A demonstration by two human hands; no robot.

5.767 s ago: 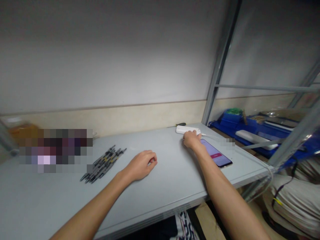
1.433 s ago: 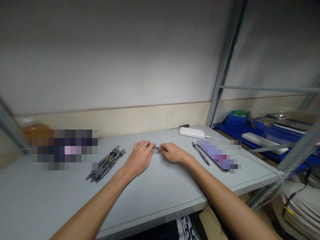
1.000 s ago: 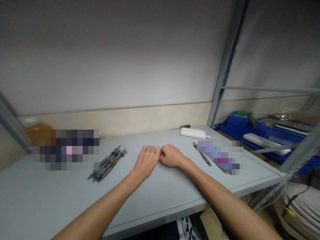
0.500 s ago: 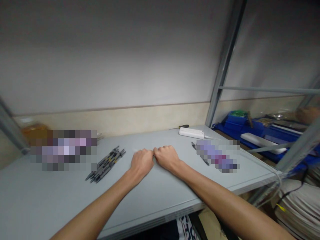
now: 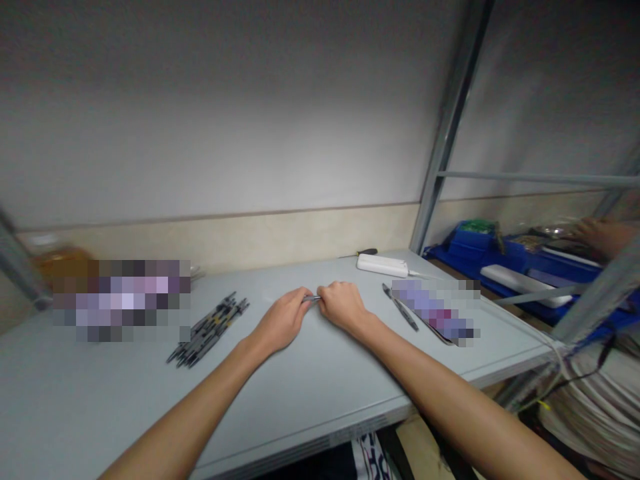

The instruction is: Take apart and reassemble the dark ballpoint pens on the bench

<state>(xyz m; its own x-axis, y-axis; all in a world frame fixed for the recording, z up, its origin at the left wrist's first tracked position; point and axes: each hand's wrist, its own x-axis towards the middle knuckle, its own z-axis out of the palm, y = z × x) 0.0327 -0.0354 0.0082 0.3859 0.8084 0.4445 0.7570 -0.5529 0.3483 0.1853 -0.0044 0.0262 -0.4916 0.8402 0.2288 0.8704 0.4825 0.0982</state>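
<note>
On my feed I see a slim pen (image 5: 311, 298) bridging the gap between the two hands, greyish with a pale glint, its ends covered. The left hand (image 5: 281, 317) pinches one end; the right hand (image 5: 342, 304) curls round the other. Beyond the left, I see a bunch of dark-grey pens (image 5: 209, 331), yellow-flecked.

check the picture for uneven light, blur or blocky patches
Head view: the wall is brighter lower, dark at top; at the head view's right edge, another person's hand is blurred; same view, coarse blocks mask patches over the table, left and right.
</note>
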